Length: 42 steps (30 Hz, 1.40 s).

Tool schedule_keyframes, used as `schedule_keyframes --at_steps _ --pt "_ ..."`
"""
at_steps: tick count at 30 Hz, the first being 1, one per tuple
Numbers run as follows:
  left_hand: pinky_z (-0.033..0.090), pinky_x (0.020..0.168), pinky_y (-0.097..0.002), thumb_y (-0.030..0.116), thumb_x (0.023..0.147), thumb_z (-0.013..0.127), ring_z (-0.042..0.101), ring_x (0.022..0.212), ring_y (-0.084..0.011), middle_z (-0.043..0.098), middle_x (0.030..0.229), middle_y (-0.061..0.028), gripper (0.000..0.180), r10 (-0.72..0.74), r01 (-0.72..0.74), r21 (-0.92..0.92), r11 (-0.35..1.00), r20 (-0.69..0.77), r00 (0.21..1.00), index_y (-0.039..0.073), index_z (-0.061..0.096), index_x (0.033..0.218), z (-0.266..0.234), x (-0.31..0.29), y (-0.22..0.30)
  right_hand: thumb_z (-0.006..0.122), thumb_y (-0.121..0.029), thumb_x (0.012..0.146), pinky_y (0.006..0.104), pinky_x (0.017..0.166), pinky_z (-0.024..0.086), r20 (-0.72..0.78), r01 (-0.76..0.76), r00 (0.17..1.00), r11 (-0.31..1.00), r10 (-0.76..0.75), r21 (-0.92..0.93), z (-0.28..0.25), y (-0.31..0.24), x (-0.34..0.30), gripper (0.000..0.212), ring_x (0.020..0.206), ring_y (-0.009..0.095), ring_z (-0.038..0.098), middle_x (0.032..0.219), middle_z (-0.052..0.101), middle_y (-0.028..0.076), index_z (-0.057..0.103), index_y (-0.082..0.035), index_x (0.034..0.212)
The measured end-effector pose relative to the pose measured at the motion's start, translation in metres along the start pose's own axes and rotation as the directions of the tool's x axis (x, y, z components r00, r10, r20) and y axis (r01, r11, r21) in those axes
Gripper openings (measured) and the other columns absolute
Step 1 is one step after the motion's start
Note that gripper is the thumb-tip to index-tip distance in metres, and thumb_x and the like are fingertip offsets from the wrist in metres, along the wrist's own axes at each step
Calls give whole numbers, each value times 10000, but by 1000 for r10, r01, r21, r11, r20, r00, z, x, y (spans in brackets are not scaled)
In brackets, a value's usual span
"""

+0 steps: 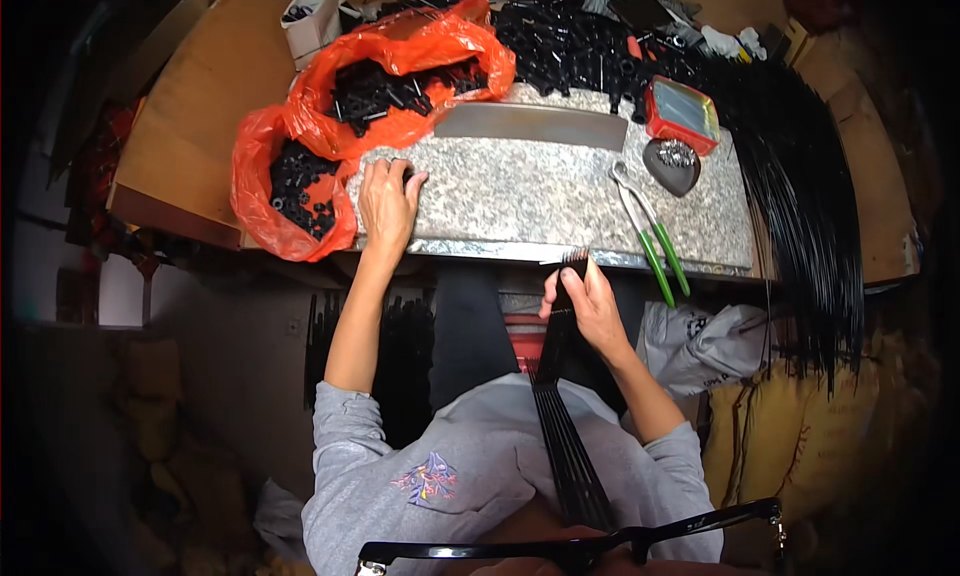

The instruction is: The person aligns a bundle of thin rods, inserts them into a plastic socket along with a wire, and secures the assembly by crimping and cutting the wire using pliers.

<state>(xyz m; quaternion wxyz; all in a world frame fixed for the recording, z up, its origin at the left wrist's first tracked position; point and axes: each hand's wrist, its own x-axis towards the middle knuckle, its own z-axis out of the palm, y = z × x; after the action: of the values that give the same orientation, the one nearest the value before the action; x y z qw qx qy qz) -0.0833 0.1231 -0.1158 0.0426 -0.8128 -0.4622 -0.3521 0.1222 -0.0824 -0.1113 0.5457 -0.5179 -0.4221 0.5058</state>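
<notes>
My left hand (388, 204) rests on the speckled stone slab (480, 191), beside the orange bags. Its fingers are bent, thumb close to the forefinger, with a small dark spot between them that I cannot make out. My right hand (590, 306) is closed round a flat bundle of thin black rods (570, 431) in front of the slab's near edge. The rods' tips show above the thumb, side by side, and their lengths run down toward my chest. A pair of pliers (645, 221) with green handles lies on the slab's right, handles over the edge.
Two orange plastic bags (250, 191) hold small black parts (300, 181). A metal strip (530, 126) lies across the slab. Beyond are heaped black parts (570, 46), a red tray (683, 114) and a dark dish (672, 171) of small metal pieces. Long black rods (810, 206) hang off the right side.
</notes>
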Motion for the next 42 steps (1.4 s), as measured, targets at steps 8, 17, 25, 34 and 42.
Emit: schedule_keyframes --at_steps 8,17,25,34,42 --pt "434 635 -405 7 719 600 551 735 -312 533 781 -150 150 -47 53 -56 997 102 994 -3 506 835 -15 -20 11 430 -165 928 274 636 517 79 -31 997 993 22 111 4 -2 -8 197 670 165 614 756 581 112 434 32 919" --pt "500 765 -286 107 848 573 595 862 -196 602 922 -124 301 80 708 -557 -434 759 646 21 434 1101 -18 -68 104 475 -185 911 260 629 511 68 -3 998 999 0 34 5 -6 -12 240 712 163 628 793 633 130 510 40 987" --pt "473 739 -250 133 847 582 578 808 -136 603 995 -136 348 161 696 -603 -389 700 696 18 436 1141 -20 -62 116 482 -175 905 260 636 512 57 10 998 1000 -10 -4 6 -8 -12 256 713 153 628 777 639 121 526 43 1031" --pt "486 770 -282 94 846 576 589 843 -152 600 939 -90 270 113 675 -575 -462 717 688 25 495 1093 -12 -60 118 484 -172 904 264 637 513 48 -6 999 1000 6 7 3 -2 -12 273 716 152 628 779 642 120 511 50 1060" --pt "491 761 -277 85 823 603 597 827 -153 613 893 -86 248 121 705 -560 -435 739 662 24 537 1054 -8 -57 118 479 -162 905 260 640 510 30 -7 1000 1000 6 28 4 -4 -11 310 712 141 620 782 640 112 490 55 1127"
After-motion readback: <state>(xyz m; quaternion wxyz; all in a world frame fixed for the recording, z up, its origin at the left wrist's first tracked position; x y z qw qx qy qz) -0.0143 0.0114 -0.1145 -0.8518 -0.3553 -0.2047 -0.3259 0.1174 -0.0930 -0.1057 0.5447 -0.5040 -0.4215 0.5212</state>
